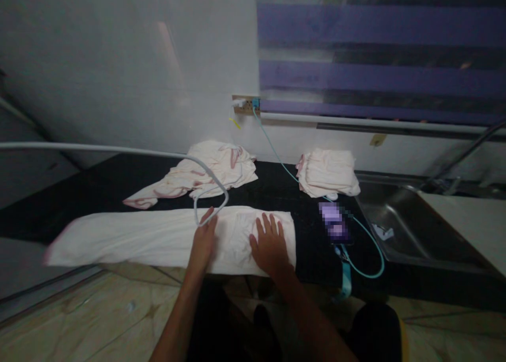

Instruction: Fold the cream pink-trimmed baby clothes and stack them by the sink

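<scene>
Just hands (271, 248) on cloth (130, 238), phone (333, 221) illegible

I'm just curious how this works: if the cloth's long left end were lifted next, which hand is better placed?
Probably the left hand: it rests on the white cloth nearer that long end, while the right hand lies spread near the opposite end.

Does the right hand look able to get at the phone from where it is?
Likely yes: the right hand lies spread on the white cloth, with only black countertop showing between the cloth and the phone. The teal cable loops on the phone's other side, seemingly out of the way.
</scene>
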Tool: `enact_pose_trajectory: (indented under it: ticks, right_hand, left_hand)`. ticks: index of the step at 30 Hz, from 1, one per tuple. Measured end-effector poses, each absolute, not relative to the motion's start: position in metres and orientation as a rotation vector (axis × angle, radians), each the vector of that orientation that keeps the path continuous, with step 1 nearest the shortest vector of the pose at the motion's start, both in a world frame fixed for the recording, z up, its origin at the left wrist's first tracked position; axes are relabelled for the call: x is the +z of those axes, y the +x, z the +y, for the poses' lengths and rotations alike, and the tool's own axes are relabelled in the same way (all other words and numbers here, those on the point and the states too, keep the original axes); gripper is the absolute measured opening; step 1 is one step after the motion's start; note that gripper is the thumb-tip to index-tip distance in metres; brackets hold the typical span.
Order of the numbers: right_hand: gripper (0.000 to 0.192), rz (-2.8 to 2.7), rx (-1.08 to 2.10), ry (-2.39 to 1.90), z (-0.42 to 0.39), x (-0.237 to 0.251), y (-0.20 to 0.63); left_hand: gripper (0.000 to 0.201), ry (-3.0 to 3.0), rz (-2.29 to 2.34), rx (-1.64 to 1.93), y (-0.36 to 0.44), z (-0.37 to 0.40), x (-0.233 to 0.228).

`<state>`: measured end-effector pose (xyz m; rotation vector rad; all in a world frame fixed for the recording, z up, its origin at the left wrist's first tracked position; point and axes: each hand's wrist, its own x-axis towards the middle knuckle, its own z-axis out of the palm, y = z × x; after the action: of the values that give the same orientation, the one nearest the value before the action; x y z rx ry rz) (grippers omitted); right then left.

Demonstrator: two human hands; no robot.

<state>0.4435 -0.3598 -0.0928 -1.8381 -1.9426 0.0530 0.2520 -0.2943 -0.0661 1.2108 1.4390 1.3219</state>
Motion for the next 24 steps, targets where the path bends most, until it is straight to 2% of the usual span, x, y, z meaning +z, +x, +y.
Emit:
enact_pose_trajectory:
  ticks: [4, 8, 11, 14, 24]
  right_hand:
    - [0.061, -1.952, 0.042, -1.872, -0.36, -0.094, 0.447]
    - [0.061, -1.955, 0.025, -1.882, -0.361, -0.097, 0.465]
    - [0.059, -1.952, -0.008, -1.906, -0.363, -0.098, 0.486]
    - [0.058, -1.958, -0.04, -1.93, -0.366, -0.099, 0.504]
    - [0.057, -1.865, -0.076, -1.99, -0.387, -0.101, 0.528]
  left_hand:
    - [0.07, 1.785, 1.852, 0.891, 0.218, -0.29, -0.082]
    - [0.086, 1.839, 2.326, 0.444, 0.157, -0.269, -0.094]
    - [0.1, 1.676, 2.497, 0.344, 0.115, -0.247, -0.096]
    - [0.104, 1.673, 2.49, 0.275, 0.099, -0.229, -0.097]
    - [0.099, 1.976, 2.302, 0.385, 0.148, -0.219, -0.094]
